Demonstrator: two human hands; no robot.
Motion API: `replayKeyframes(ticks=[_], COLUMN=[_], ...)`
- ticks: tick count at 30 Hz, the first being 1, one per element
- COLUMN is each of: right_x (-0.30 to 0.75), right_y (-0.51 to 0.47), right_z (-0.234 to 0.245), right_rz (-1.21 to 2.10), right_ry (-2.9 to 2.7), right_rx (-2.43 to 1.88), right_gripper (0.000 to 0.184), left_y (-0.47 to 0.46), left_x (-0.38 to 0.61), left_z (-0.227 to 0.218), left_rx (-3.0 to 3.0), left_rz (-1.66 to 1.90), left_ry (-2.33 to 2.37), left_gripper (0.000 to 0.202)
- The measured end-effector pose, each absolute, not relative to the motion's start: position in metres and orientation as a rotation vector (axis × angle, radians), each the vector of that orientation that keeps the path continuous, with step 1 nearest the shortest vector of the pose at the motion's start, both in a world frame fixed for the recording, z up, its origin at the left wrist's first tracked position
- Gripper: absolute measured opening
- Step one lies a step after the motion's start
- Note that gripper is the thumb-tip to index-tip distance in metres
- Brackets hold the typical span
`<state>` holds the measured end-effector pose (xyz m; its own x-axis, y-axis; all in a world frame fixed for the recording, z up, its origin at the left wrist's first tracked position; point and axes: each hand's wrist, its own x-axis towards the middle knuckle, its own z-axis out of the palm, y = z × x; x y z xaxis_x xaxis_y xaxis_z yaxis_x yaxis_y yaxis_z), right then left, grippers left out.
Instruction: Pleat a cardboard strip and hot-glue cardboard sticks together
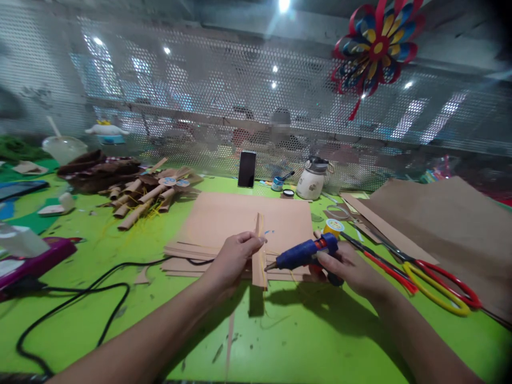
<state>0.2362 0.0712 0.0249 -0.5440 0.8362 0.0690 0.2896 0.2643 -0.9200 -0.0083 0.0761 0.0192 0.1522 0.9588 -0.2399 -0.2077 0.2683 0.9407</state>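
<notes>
My left hand (236, 256) is closed in a pinch on a narrow folded cardboard strip (259, 253), holding it upright over a stack of cardboard sheets (224, 218). My right hand (346, 266) grips a blue hot glue gun (306, 253), whose nozzle points left at the lower part of the strip. A small yellow roll (333, 226) sits just behind the gun.
Red and yellow scissors (432, 277) lie to the right beside brown paper sheets (448, 218). Rolled cardboard tubes (140, 200) are piled at the back left. A black cable (80, 293) loops over the green table (280, 330). A phone (247, 168), a paint pot (277, 184) and a white jar (312, 181) stand by the mesh wall.
</notes>
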Motion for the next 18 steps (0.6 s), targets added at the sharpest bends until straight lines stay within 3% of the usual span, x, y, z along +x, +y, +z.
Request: replayKeyframes(ticks=[18], right_x=[0.2364], right_y=[0.0702], right_z=[0.0264], right_rz=[1.243], right_ry=[-1.975], right_rx=[-1.02], right_gripper=[0.043], left_y=[0.0759], left_x=[-0.0081], left_z=[0.0189], left_rx=[0.899], left_rz=[1.04], left_ry=[1.04], left_gripper=[0.023])
